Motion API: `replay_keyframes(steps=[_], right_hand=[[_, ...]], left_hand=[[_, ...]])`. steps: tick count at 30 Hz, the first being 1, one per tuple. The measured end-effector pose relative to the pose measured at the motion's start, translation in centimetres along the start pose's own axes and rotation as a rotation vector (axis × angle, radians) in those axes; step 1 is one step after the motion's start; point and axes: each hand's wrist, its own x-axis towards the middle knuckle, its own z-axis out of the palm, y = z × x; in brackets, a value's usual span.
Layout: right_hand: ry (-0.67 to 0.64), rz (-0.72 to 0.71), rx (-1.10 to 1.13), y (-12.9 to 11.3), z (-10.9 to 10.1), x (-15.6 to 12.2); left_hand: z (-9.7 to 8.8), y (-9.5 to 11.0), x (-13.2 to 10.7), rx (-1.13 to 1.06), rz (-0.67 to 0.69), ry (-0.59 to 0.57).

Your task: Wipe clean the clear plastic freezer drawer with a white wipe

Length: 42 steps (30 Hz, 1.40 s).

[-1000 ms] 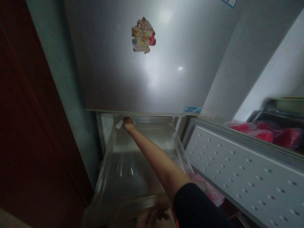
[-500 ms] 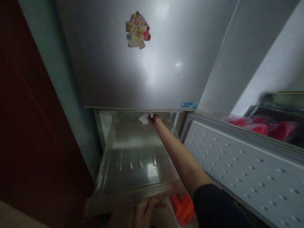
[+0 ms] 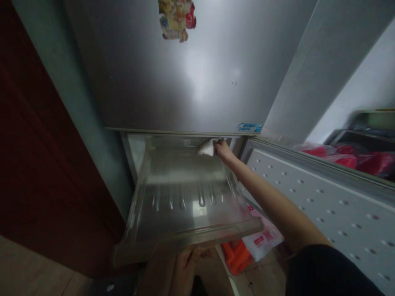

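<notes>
A clear plastic drawer point(image 3: 173, 236) is pulled out from the lower compartment of a fridge, below its silver upper door point(image 3: 148, 82). My right hand point(image 3: 221, 148) is at the drawer's back right corner, closed on a white cloth point(image 3: 206, 148); whether it is fabric or paper I cannot tell. Low in front, my left hand point(image 3: 191, 259) is at the underside of the drawer's front edge, its fingers curled there and partly hidden. Ridges in the drawer's floor show through the plastic.
To the right, the lower fridge door point(image 3: 308, 205) stands swung out, with red things in plastic bags point(image 3: 345, 156) beyond it. An orange object point(image 3: 236, 257) and a pink-and-white bag point(image 3: 263, 240) are on the floor. A dark red wooden panel point(image 3: 46, 164) flanks the left.
My right hand has moved rightward with the white cloth, from the back middle of the drawer to its back right corner. My left hand stays at the drawer's front. The view has tilted down slightly.
</notes>
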Motion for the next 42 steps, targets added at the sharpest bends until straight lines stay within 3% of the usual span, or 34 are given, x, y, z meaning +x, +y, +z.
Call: replay_keyframes(steps=[4, 7, 12, 15, 23, 27, 30, 34, 37, 42], right_hand=[[-0.355, -0.096, -0.224, -2.1, -3.7, -6.9], [-0.611, -0.117, -0.34, -3.6, -5.7, -12.1], [-1.113, -0.186, -0.534, -4.0, -6.0, -17.4], [-1.258, -0.132, -0.464, -3.0, -5.3, -18.4], [-1.309, 0.091, -0.305, -0.6, -3.3, -17.9], [-1.274, 0.133, -0.262, -0.2, -1.5, -18.1], [-1.22, 0.155, -0.221, 0.1, -0.1, -18.7], [-1.222, 0.236, -0.168, -0.5, 2.4, -19.3], [-1.239, 0.22, -0.214, -1.5, 5.0, -19.6], [-1.254, 0.177, -0.33, -3.3, 8.8, -20.1]], left_hand=[[-0.5, 3.5, -0.6, 0.037, -0.032, -0.009], [-0.8, 4.4, -0.7, 0.037, -0.078, -0.055], [-0.3, 1.0, -0.6, -0.174, -0.093, -0.049], [-0.3, -0.3, -0.8, -0.159, -0.129, -0.049], [-0.9, 1.5, -1.2, -0.266, -0.206, -0.099], [-1.1, 1.7, -1.1, -0.262, -0.27, -0.109], [-1.6, 2.4, -0.9, -0.223, -0.245, -0.159], [-2.1, 3.5, -0.5, -0.16, -0.191, -0.198], [-2.0, 3.3, -0.5, -0.178, -0.204, -0.179], [-1.5, 2.1, -0.9, -0.417, -0.236, -0.141]])
